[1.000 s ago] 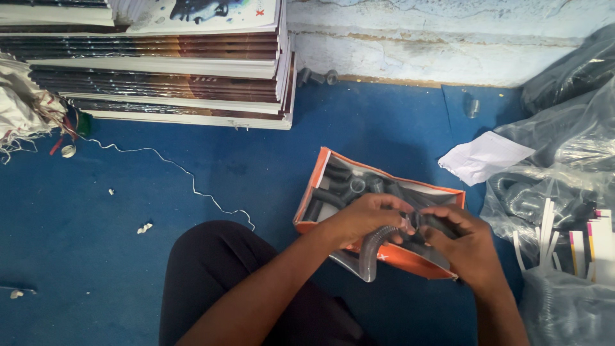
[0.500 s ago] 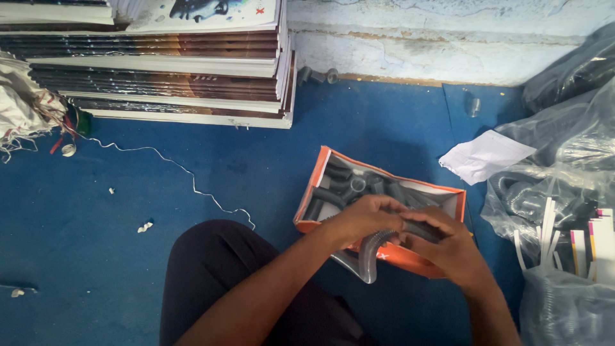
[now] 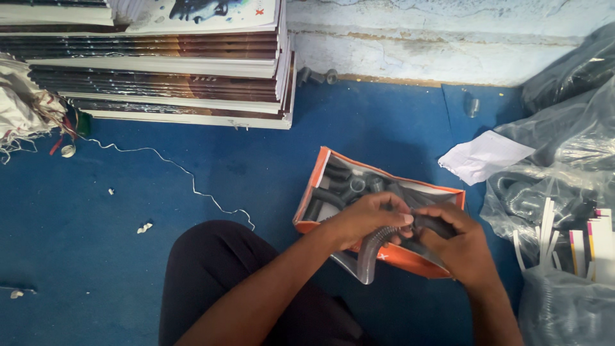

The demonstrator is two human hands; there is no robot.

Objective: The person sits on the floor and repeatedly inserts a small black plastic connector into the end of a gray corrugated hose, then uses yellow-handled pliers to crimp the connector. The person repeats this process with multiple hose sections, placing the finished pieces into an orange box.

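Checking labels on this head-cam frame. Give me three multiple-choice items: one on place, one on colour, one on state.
1. Where is the stack of books?
A. against the wall, upper left
B. inside the box
C. on the person's lap

2. What colour is the outside of the open box?
A. green
B. orange
C. white

3. What is the state of the ribbed grey hose?
A. lying loose on the blue floor
B. still sealed in a plastic bag
C. held by both hands over the box

Key: 1 A, the stack sits along the wall at upper left. 2 B, the rim and sides are orange. 3 C, the left hand grips the hose while the right hand holds a black fitting at its end.
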